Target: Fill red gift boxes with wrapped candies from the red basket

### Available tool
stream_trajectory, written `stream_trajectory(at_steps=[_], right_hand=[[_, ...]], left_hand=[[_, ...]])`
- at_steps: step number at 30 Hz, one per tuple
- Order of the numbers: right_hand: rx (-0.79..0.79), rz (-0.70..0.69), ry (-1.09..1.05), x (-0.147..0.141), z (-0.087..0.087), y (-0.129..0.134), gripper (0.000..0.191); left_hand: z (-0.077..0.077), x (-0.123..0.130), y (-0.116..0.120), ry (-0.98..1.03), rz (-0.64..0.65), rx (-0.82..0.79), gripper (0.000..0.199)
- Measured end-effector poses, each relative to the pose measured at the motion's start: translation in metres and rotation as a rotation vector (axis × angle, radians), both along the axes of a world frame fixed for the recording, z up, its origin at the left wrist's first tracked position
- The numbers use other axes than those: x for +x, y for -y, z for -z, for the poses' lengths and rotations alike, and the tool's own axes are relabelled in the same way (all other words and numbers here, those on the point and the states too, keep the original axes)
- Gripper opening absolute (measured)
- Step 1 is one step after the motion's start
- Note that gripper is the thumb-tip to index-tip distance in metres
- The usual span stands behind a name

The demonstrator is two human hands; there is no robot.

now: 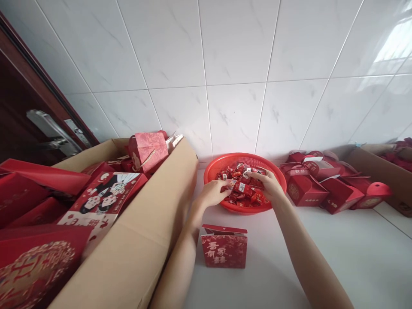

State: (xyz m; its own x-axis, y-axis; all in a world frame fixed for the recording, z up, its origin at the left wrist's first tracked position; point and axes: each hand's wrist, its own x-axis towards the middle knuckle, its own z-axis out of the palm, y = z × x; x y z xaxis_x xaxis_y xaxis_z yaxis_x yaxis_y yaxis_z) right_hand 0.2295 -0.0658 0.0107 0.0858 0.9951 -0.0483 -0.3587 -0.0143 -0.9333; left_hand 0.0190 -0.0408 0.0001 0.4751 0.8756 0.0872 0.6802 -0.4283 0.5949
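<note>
A red plastic basket full of red-wrapped candies stands against the tiled wall. Over its left side, my left hand pinches a small candy with a pale, shiny wrapper. My right hand reaches in from the right, its fingers closed on a wrapped candy among the others; part of that candy is hidden. Between my forearms, in front of the basket, a red gift box with white lettering stands upright, its top flap partly raised.
At left, a large cardboard box holds red gift bags and boxes. Several folded red boxes sit right of the basket, beside another cardboard box. A dark door with a metal handle is at far left.
</note>
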Motion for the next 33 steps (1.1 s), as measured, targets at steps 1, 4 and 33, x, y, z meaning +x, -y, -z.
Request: stream_trajectory(at_steps=[1, 4, 33], right_hand=[[0.0, 0.005, 0.007, 0.0, 0.0, 0.0, 0.036], [0.002, 0.023, 0.026, -0.001, -0.001, 0.002, 0.034], [-0.022, 0.018, -0.038, 0.002, 0.004, 0.007, 0.034]], left_hand=[[0.0, 0.001, 0.002, -0.047, -0.021, 0.011, 0.034], [0.0, 0.005, 0.007, -0.103, -0.06, 0.043, 0.031], [-0.035, 0.048, -0.068, -0.191, 0.136, -0.374, 0.008]])
